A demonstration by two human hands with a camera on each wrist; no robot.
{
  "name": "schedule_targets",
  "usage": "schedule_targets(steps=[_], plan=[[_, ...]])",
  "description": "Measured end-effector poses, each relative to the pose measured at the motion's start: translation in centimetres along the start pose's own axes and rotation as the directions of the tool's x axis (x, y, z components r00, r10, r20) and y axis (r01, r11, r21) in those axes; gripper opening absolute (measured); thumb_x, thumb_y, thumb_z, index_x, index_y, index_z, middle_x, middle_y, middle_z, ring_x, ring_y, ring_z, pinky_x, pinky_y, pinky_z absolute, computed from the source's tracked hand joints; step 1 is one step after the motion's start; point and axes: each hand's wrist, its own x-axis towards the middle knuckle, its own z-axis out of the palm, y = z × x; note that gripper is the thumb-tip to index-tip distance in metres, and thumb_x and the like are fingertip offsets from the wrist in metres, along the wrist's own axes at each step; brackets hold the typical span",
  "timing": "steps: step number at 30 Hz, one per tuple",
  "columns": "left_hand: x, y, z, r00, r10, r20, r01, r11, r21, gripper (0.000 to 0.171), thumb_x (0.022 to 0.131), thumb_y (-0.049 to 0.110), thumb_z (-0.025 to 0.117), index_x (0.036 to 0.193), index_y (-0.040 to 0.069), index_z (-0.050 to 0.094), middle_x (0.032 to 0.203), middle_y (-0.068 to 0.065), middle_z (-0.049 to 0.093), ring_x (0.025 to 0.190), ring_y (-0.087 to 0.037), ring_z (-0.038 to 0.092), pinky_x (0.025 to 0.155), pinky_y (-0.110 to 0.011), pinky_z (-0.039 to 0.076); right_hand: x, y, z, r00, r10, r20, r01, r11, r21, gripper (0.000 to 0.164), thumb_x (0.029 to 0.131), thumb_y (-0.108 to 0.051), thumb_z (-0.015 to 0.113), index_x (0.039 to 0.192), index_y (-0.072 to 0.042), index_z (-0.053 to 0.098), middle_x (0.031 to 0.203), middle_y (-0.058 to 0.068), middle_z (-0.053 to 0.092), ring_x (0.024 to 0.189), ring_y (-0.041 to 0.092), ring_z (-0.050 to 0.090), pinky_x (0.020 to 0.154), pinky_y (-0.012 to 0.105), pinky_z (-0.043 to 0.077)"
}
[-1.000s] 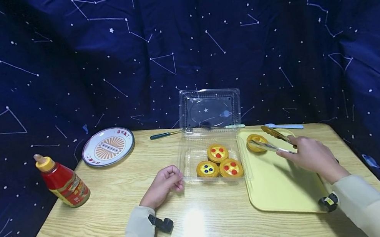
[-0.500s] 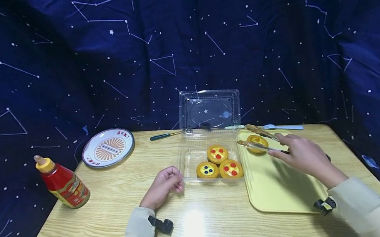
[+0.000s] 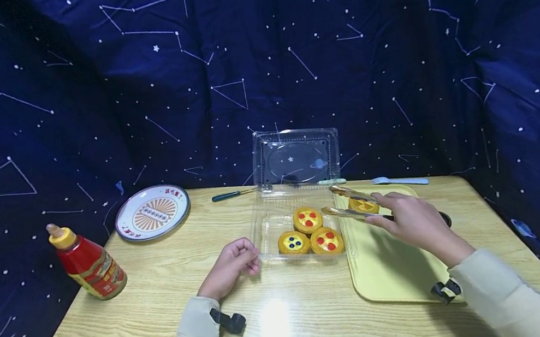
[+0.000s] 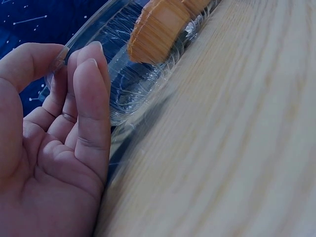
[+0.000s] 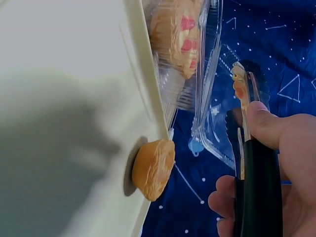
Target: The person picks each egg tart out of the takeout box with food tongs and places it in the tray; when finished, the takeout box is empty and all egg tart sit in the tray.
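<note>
My right hand (image 3: 416,219) holds metal tongs (image 3: 349,214) with black handles, seen up close in the right wrist view. The tongs' two arms are spread, with nothing between their tips, and reach over the right edge of a clear plastic container (image 3: 267,229). Beneath the tongs, a plain egg tart (image 3: 364,206) sits on the yellow tray (image 3: 384,272), partly hidden. Inside the container are two tarts with red dots (image 3: 327,240) and one tart with blue dots (image 3: 293,242). My left hand (image 4: 64,133) pinches the container's near left rim between thumb and fingers.
The container's lid (image 3: 296,157) stands raised at the back. A patterned plate (image 3: 153,212) and a red squeeze bottle (image 3: 95,266) with a yellow cap are on the left. A dark-handled utensil (image 3: 227,196) and a blue fork (image 3: 402,180) lie along the table's back edge.
The right hand and the tongs have shifted left, from over the tart on the tray to the container's right edge. That tart has stayed on the tray. The left hand has kept still.
</note>
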Motion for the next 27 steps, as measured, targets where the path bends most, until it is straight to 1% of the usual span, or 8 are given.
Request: schedule_targets(steps=[4,9,16,20,27], plan=[[0.0,0.0,0.0,1.000,0.002,-0.001,-0.002,1.000,-0.002,0.015,0.098,0.010,0.058,0.090,-0.001,0.053,0.079,-0.011,0.059,0.067,-0.015,0.062,0.061,-0.025,0.054,0.3,-0.6,0.3,1.000,-0.012,0.013,0.012,1.000,-0.007,0.061,0.091,-0.050,0.067,0.134,-0.008,0.061,0.120,0.020,0.065,0.101,0.044,0.064,0.073,0.062,0.051],[-0.1,0.2,0.1,1.000,-0.005,0.000,0.005,1.000,-0.004,0.014,0.098,0.010,0.058,0.090,-0.001,0.053,0.080,-0.011,0.059,0.067,-0.015,0.062,0.061,-0.025,0.054,0.8,-1.4,0.6,0.999,-0.023,0.030,0.024,1.000,-0.009,0.058,0.090,-0.049,0.068,0.134,-0.011,0.062,0.120,0.016,0.066,0.100,0.042,0.065,0.071,0.059,0.052],[-0.2,0.3,0.2,1.000,-0.010,-0.002,0.010,1.000,-0.005,0.014,0.098,0.010,0.058,0.090,0.000,0.053,0.079,-0.010,0.059,0.068,-0.015,0.062,0.061,-0.025,0.054,1.2,-2.5,1.1,0.997,-0.033,0.068,0.033,0.999,0.006,0.058,0.090,-0.049,0.068,0.134,-0.012,0.062,0.125,0.017,0.064,0.101,0.043,0.064,0.071,0.058,0.053],[-0.1,0.3,0.2,1.000,-0.007,-0.002,0.007,1.000,-0.005,0.014,0.098,0.010,0.058,0.090,-0.001,0.053,0.079,-0.010,0.059,0.067,-0.015,0.062,0.061,-0.025,0.054,1.5,-2.9,1.3,0.996,-0.045,0.076,0.045,0.999,-0.004,0.057,0.089,-0.048,0.069,0.132,-0.012,0.063,0.123,0.018,0.065,0.100,0.043,0.065,0.072,0.058,0.053],[-0.2,0.4,0.2,1.000,-0.005,0.000,0.005,1.000,-0.006,0.014,0.098,0.010,0.058,0.090,0.000,0.054,0.079,-0.010,0.059,0.067,-0.015,0.062,0.061,-0.024,0.054,2.0,-3.3,1.9,0.994,-0.067,0.091,0.071,0.997,-0.039,0.056,0.088,-0.048,0.070,0.129,-0.011,0.065,0.115,0.017,0.068,0.091,0.038,0.067,0.070,0.056,0.053]])
